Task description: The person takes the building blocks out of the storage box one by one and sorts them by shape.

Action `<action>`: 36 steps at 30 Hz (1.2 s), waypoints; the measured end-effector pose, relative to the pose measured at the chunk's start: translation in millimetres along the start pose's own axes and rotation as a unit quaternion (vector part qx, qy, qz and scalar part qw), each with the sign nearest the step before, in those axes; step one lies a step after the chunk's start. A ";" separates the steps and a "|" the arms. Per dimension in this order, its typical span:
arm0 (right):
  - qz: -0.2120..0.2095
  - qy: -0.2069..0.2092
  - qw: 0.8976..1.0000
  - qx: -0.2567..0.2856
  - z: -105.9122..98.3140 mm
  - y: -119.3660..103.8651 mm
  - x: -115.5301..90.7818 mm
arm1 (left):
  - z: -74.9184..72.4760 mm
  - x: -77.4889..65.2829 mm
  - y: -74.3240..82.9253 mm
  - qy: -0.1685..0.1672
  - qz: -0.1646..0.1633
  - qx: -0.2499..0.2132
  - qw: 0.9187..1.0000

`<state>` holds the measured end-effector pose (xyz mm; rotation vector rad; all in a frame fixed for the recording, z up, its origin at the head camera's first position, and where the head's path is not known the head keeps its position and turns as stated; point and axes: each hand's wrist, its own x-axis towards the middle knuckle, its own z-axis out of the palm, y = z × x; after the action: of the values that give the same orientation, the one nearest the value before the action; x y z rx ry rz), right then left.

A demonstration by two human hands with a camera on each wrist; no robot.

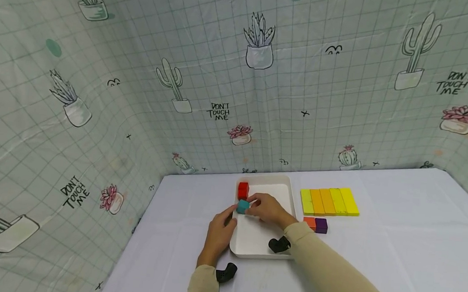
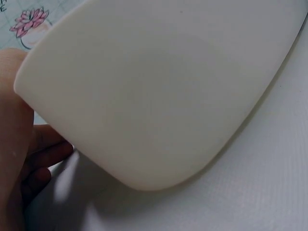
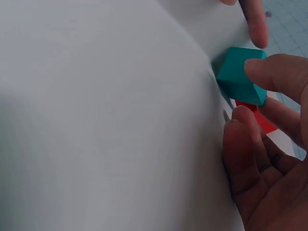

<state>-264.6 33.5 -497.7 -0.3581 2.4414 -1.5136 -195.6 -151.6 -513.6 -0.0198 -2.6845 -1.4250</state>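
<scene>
My right hand (image 1: 268, 208) pinches a teal cube (image 3: 237, 74) between thumb and fingers, at the left side of a white tray (image 1: 247, 252). The cube is tilted, close over the tray wall. My left hand (image 1: 219, 233) is at the tray's left rim, its index finger reaching toward the cube. In the right wrist view that left index fingertip (image 3: 259, 36) is right beside the cube. The left wrist view shows the other left fingers (image 2: 53, 154) loosely bent along the tray's outer wall. Red blocks (image 1: 243, 190) sit in the tray's far left corner, just beyond the teal cube.
Right of the tray lies a row of yellow and orange flat blocks (image 1: 329, 201). Nearer are an orange cube (image 1: 309, 223) and a purple cube (image 1: 321, 225), side by side, close to the right forearm. A patterned cloth backdrop (image 1: 286, 100) rises behind the white table (image 1: 398, 248).
</scene>
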 end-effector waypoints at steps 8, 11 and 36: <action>-0.039 0.026 0.997 -0.053 4.1 2.4 2.8 | -0.1 -0.6 0.7 0.006 0.003 0.005 1.000; -0.044 0.030 0.997 -0.063 4.8 3.2 2.8 | 0.1 -0.7 0.5 0.008 0.001 0.008 1.000; -0.018 0.013 1.000 0.022 -1.6 1.0 -3.9 | 2.9 -0.9 -2.1 0.011 -0.002 0.008 1.000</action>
<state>-261.5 36.6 -497.7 -0.3777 2.4289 -1.5945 -195.0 -150.3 -517.0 0.0007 -2.6805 -1.3954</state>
